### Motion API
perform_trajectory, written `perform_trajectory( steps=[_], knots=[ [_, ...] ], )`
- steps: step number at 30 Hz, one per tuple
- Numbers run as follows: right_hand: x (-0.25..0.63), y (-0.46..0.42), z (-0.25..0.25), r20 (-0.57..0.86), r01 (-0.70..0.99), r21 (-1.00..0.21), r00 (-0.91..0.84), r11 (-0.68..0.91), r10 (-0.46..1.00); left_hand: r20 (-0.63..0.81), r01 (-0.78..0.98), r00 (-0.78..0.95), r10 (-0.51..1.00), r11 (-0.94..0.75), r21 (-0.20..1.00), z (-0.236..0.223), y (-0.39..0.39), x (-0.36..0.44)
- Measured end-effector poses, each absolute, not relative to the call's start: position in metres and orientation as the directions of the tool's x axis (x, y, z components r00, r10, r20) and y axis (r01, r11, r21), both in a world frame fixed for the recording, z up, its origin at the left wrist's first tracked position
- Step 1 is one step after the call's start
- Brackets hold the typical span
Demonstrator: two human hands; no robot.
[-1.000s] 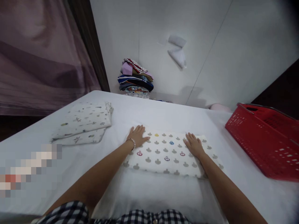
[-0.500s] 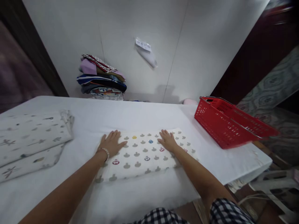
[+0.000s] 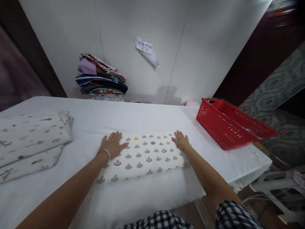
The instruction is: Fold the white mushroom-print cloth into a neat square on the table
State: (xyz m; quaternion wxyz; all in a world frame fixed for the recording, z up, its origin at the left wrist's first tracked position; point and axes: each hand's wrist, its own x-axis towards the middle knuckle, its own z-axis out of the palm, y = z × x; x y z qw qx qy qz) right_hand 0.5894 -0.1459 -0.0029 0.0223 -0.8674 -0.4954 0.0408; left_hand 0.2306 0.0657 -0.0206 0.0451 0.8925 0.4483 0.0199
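Note:
A folded white cloth [image 3: 143, 156] printed with grey and coloured pacifier shapes lies flat on the white-covered table [image 3: 147, 117]. My left hand [image 3: 113, 145] rests on its left end, palm down with the fingers spread, a pale bracelet round the wrist. At the cloth's right end my right hand [image 3: 181, 141] lies flat too, its fingers apart. Neither hand grips anything. Left of my left hand, another white patterned cloth [image 3: 35, 136] lies folded in layers, partly cut off by the view's edge.
A red plastic basket [image 3: 228, 127] with metal handles stands at the table's right side. Against the back wall is a stack of folded clothes [image 3: 102, 76]. A paper note [image 3: 145, 47] in plastic hangs on the wall. A white plastic stool [image 3: 274, 190] stands low at the right.
My right hand has slid rightward across the cloth to its right end. My left hand stays at the left end. The whole view has shifted slightly.

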Motion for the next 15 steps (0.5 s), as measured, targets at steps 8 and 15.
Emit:
perform_trajectory(
  steps=[8,15],
  knots=[
    [0.584,-0.194,0.002,0.000,0.822,-0.017,0.569,-0.569,0.823,-0.005,0.799,0.589,0.808,-0.580,0.160,0.002,0.053,0.230],
    [0.594,-0.225,-0.019,0.044,0.820,-0.051,0.572,-0.570,0.819,-0.008,0.769,0.632,0.775,-0.626,0.125,0.005,0.011,0.200]
  ],
)
